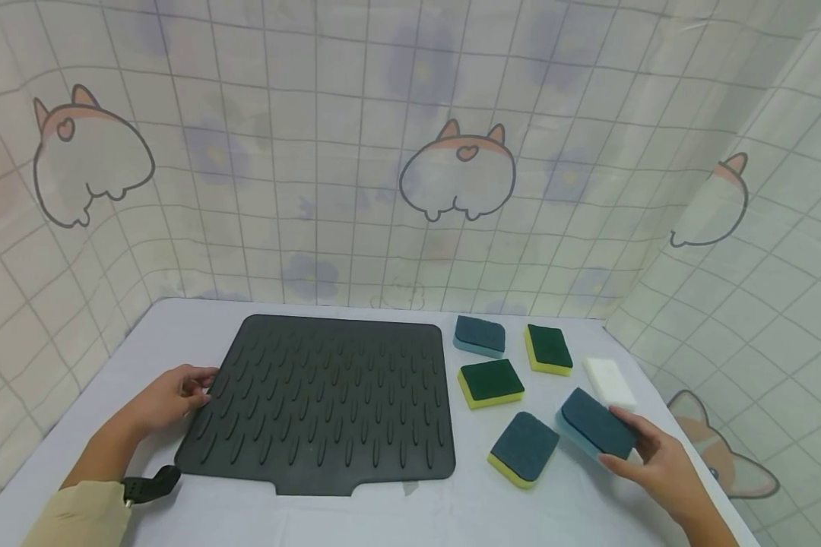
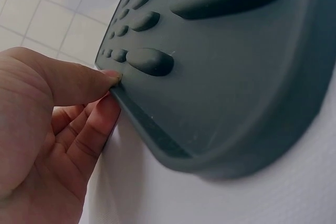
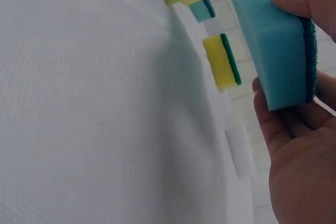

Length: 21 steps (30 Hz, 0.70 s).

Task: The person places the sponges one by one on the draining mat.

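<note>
A dark ridged drying mat (image 1: 328, 395) with a short spout at its front lies on the left part of the table. Thumb and fingers of my left hand (image 1: 167, 396) pinch its left edge, thumb on top and fingers beneath in the left wrist view. My right hand (image 1: 667, 460) grips a light-blue sponge (image 1: 598, 424) with a dark-blue scouring layer, thumb on one side and fingers on the other. In the right wrist view this sponge (image 3: 278, 51) is tilted, held above the white cloth. A yellow sponge with a dark-blue top (image 1: 524, 447) lies just left of it.
Beyond the held sponge lie a white block (image 1: 610, 382), two yellow-and-green sponges, one nearer (image 1: 490, 382) and one farther back (image 1: 549, 349), and another blue sponge (image 1: 479, 335). White cloth (image 1: 232, 516) covers the table. Patterned curtains (image 1: 328, 190) hang behind and at both sides.
</note>
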Available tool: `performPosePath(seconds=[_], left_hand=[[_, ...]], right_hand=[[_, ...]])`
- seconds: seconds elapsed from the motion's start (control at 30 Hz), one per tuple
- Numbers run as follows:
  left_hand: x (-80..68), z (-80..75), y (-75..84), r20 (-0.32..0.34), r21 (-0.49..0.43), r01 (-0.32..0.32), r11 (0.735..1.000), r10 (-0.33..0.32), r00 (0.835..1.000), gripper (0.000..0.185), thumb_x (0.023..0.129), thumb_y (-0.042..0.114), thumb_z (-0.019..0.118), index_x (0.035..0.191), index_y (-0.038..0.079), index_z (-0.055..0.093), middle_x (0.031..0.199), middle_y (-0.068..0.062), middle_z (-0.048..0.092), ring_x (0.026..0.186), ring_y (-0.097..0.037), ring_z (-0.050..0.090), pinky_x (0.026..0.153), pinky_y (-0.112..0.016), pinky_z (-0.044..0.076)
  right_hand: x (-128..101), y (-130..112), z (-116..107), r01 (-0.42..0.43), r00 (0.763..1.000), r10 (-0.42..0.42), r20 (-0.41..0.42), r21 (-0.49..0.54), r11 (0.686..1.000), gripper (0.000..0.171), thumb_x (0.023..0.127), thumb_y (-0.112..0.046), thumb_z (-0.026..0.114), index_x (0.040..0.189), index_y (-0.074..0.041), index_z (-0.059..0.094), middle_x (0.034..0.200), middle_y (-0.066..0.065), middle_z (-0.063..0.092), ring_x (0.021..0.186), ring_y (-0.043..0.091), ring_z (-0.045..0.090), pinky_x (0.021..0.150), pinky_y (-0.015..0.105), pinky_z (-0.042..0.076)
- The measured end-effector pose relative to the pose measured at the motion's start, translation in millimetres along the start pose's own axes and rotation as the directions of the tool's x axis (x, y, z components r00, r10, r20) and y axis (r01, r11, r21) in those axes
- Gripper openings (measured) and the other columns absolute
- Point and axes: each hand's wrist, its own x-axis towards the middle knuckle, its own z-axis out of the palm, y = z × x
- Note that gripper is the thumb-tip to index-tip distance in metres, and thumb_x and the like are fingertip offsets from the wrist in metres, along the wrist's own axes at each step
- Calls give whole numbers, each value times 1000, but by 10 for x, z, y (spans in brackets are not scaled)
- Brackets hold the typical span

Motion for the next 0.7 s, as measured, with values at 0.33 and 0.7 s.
performPosePath(seconds=[0.33,0.7], left_hand=[[5,7,-14,-6,10,-5,1000,6,1000,50,93,-1,63,139,-16,50,122,-30,61,97,-27,59,67,-29,49],[14,20,-44,-15,13,-13,1000,13,1000,49,93,-1,64,137,-16,51,121,-29,62,95,-25,58,69,-28,50]], right_hand=[[34,-185,37,-58,998,58,12,-23,998,92,81,-33,86,154,-2,39,157,28,39,144,46,38,106,46,37],[68,-308,90,1,1000,-1,-25,-12,1000,85,82,-31,87,150,-3,45,152,25,48,138,44,46,104,39,40]])
